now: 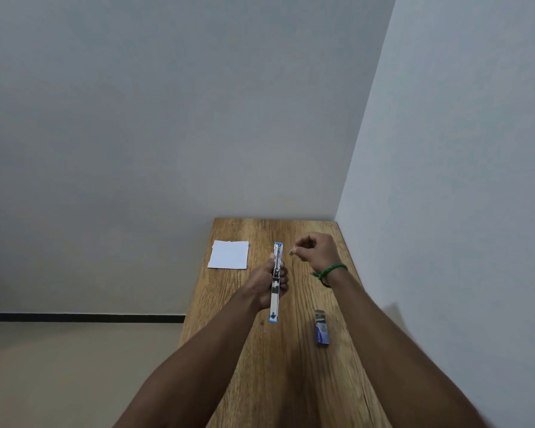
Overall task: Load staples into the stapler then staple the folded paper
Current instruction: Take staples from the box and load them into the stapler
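Wood-grain surface (291, 381) stands in a corner between two pale walls, and all items noted sit on or above it. Landmark for this record is the stapler (275, 282).

Left hand (267, 284) is closed around the stapler at mid-length, holding it above the surface. The stapler is swung fully open into one long line, running away from the person, with a blue tip showing at each end and the metal channel facing up.

Right hand (314, 250) hovers just to the right of the stapler's far end, apart from it. Its fingers are curled in, thumb and forefinger pinched together at the tip nearest the stapler. Whether anything is held in that pinch cannot be told; the detail is too small. A green band (331, 270) circles that wrist.

Folded paper (229, 254), white, lies flat to the left of the stapler's far end, near the surface's left edge, untouched by either hand.

Staple box (321, 327), blue with its far flap open, lies to the right of the stapler's near end, clear of both hands.
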